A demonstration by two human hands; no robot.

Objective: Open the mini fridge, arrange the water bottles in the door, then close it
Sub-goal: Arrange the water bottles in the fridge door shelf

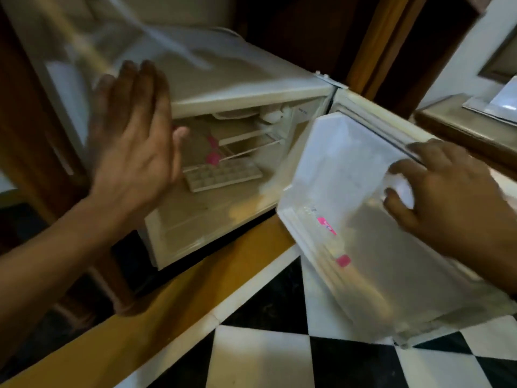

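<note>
Your right hand (447, 197) grips the top edge of the white mini fridge door (349, 219), swung open rightward; bottles with pink labels (333, 239) lie blurred in it below those fingers; your flat, empty left hand (134, 152) stands farther off.

Home-like room: mini fridge (237, 88) in wooden cabinet (363, 37), checkered floor (265, 354).

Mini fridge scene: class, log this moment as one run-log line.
mini fridge: open | door: swung out | right hand: on door's white cap | left hand: open, flat | ice tray: inside
</note>
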